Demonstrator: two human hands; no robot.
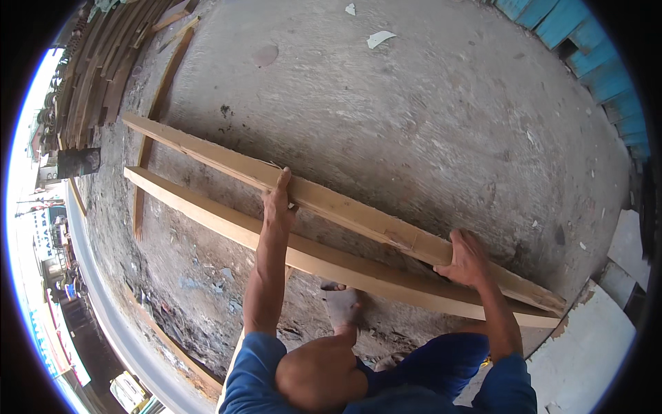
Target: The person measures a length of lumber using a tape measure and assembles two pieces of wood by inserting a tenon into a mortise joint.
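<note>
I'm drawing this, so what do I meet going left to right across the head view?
Wood stack → left grip → foot → right grip → blue planks. The held beam stretches past several of these, so it gets no single place.

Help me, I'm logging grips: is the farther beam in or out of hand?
In hand: the left hand and right hand both clasp the farther beam, the right nearer its right end.
</note>
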